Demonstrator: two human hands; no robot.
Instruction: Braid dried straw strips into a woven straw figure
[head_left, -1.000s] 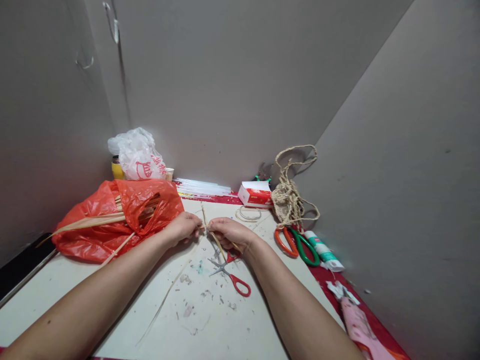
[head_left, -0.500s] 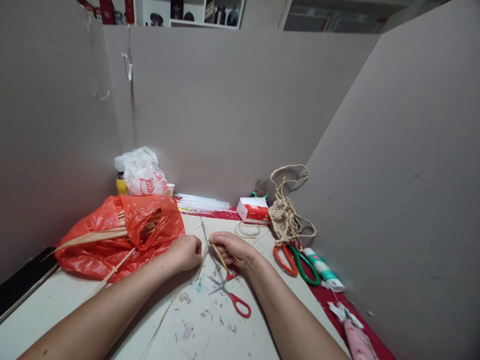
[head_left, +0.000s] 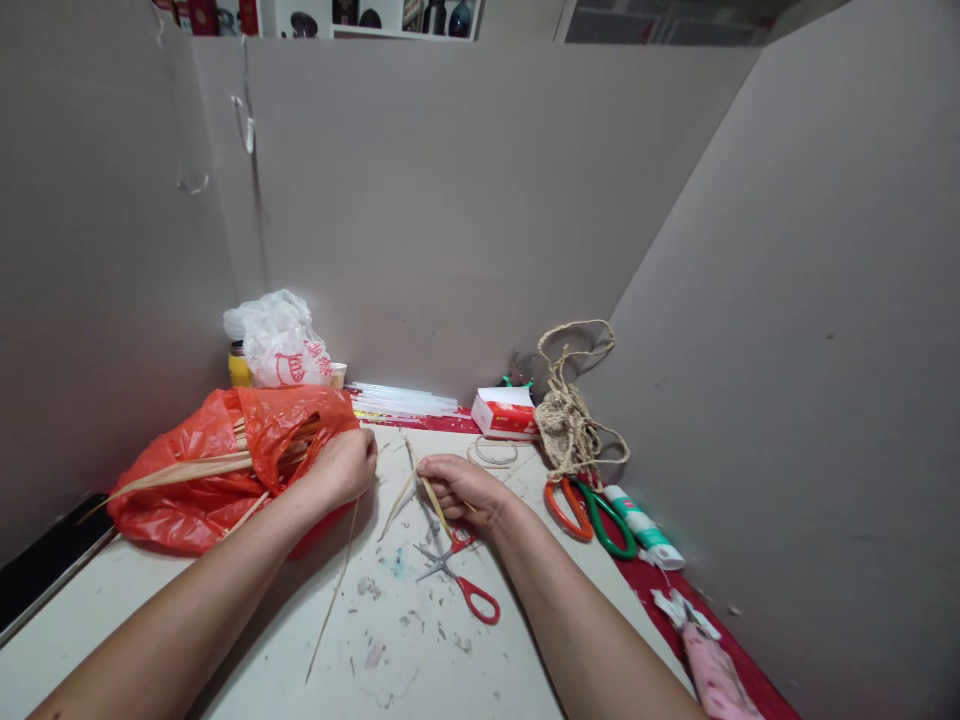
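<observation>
My right hand (head_left: 461, 488), fingers closed in a pinch, grips several pale straw strips (head_left: 400, 502) that fan out from its fingertips over the table. Over the right edge of the red plastic bag (head_left: 187, 510), my left hand (head_left: 346, 465) is closed on a thin straw strand (head_left: 330, 605), whose long tail trails down toward me. More straw strips (head_left: 180, 472) stick out of the bag's opening. Red-handled scissors (head_left: 480, 602) lie spread just below my right hand. Its curled fingers partly hide the strips there.
Orange- and green-handled shears (head_left: 609, 525) and a coil of rope (head_left: 566, 430) lie to the right, beside a white-and-green tube (head_left: 645, 530). A red-and-white box (head_left: 506, 415) and white sticks (head_left: 405, 400) line the back. Grey partitions (head_left: 435, 200) enclose the table.
My left hand has moved left and slightly up, away from my right hand, and the strand's tail has come along. My right hand keeps its pinch near the same spot.
</observation>
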